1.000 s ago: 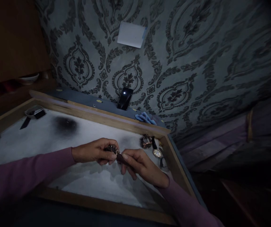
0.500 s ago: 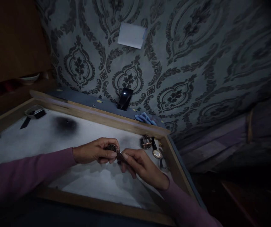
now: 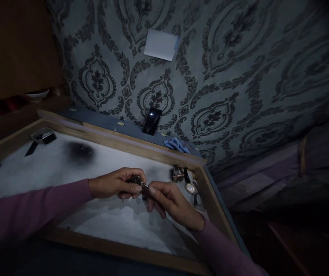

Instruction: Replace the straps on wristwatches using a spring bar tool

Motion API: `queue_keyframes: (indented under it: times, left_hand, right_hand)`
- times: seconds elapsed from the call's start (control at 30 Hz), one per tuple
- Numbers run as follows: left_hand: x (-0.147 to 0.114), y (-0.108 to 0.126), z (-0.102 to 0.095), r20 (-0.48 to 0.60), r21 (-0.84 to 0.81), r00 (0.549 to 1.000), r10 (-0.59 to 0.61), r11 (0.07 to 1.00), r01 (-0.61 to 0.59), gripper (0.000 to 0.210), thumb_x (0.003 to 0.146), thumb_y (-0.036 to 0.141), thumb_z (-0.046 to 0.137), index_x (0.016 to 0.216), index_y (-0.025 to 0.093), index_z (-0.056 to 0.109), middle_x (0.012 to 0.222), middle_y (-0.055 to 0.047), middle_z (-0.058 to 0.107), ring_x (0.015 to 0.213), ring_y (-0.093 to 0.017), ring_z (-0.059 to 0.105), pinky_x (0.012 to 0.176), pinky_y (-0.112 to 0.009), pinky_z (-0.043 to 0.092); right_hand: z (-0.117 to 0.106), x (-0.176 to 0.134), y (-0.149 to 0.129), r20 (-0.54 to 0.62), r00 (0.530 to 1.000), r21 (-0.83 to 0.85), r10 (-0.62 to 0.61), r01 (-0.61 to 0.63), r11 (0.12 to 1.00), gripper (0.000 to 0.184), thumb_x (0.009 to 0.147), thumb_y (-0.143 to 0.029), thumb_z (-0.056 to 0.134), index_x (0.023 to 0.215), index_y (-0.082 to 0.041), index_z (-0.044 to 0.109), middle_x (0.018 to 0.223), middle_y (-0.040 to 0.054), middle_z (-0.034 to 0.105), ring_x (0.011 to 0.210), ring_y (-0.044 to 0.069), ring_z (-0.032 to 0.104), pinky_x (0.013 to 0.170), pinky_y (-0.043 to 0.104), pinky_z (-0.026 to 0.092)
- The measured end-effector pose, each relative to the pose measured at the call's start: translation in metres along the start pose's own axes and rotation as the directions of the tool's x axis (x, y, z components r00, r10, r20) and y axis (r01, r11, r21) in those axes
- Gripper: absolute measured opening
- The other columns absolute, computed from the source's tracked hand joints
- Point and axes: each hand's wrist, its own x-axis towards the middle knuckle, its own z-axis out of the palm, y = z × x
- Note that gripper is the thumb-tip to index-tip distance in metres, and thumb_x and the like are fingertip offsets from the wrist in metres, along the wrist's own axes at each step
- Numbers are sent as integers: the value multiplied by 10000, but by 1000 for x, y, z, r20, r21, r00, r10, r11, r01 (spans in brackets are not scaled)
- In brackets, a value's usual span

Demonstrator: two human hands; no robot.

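Note:
My left hand [image 3: 121,184] is closed around a dark round wristwatch [image 3: 136,180], with the thumb pressed along its near side. My right hand [image 3: 171,201] pinches a dark brown strap-like piece [image 3: 147,191] between thumb and fingers. A small shiny metal bit shows where this piece meets the watch's edge. Whether the piece is joined to the watch I cannot tell. Both hands are held close together above the white bottom of a wooden-rimmed tray [image 3: 141,147].
At the tray's right side lie a watch with a metal band [image 3: 177,174] and a gold-faced watch [image 3: 190,188]. A small bowl [image 3: 36,135] stands in the far left corner. Behind the rim are a phone [image 3: 152,122] with its light on and a blue cloth [image 3: 177,145].
Both hands keep almost the same hold and place. The view has shifted very slightly.

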Motion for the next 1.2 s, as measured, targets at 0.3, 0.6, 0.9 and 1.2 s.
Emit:
queue_keyframes:
  times: [0.3,0.6,0.9,1.2]
  left_hand:
    - [0,1,-3,26,57,1000,-10,998,8,252,858,358,627,907,157,485,663,40,527,434,-42,352,406,-188,195]
    - [0,-3,-2,8,-15,1000,-5,1000,5,241,848,348,641,878,157,497,649,38,536,425,-36,329,412,-193,194]
    - [2,-4,-1,-19,-43,1000,10,999,-11,251,851,349,645,910,155,497,650,42,536,411,-30,307,408,-194,180]
    - [1,-2,1,-32,-36,999,24,999,-25,266,848,364,649,914,152,502,661,41,533,415,-31,309,405,-191,178]
  right_hand:
    - [2,1,1,4,999,-24,38,-38,999,485,937,-555,445,780,-124,602,594,8,599,375,47,372,391,180,282]
    - [1,0,-5,-35,993,-275,-109,95,957,536,973,-535,375,641,-157,560,538,-14,494,455,83,406,468,215,310]
    - [2,-2,0,-65,997,-180,-42,29,983,526,967,-543,392,698,-142,600,529,-17,506,416,72,390,424,197,299]
    - [2,0,1,-51,999,-15,1,-1,1000,483,944,-546,445,758,-129,603,602,10,608,381,47,381,389,180,285]
